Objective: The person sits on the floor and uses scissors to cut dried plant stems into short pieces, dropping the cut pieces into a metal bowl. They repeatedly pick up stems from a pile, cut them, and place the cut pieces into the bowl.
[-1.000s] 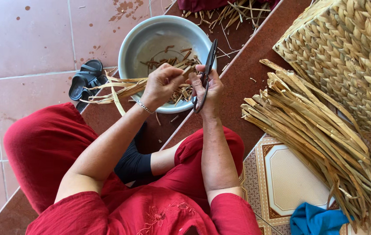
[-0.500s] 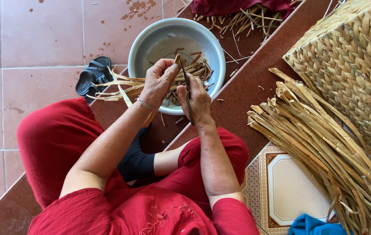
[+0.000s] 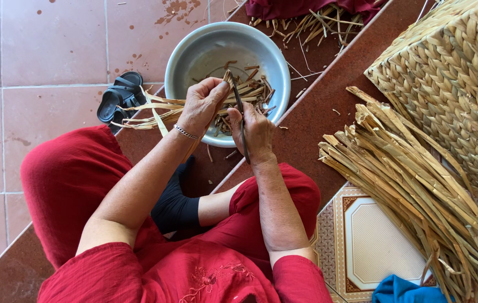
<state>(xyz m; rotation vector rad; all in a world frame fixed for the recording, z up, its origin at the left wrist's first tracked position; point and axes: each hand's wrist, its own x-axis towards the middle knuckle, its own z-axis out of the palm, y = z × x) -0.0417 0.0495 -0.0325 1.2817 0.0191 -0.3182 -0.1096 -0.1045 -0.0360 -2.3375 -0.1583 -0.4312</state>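
My left hand [image 3: 202, 104] grips a bundle of dried straw strips [image 3: 149, 109] that fans out to the left, over the near rim of a grey metal basin [image 3: 194, 53]. My right hand [image 3: 256, 129] holds a dark pair of scissors [image 3: 240, 118], the blades up against the end of the strips by my left thumb. Short cut straw pieces [image 3: 250, 90] lie inside the basin. Both hands meet above the basin's near edge, over my red-clothed knees.
A big pile of long dried straw strips [image 3: 413, 179] lies at my right beside a woven straw basket [image 3: 452, 73]. A black sandal [image 3: 118, 95] sits left of the basin. More straw scraps [image 3: 312, 22] and dark red cloth lie beyond it. Blue cloth [image 3: 399, 290] at bottom right.
The scissors have swung from pointing up over the basin down to the strip ends, and my two hands have come closer together. The view shifted slightly.
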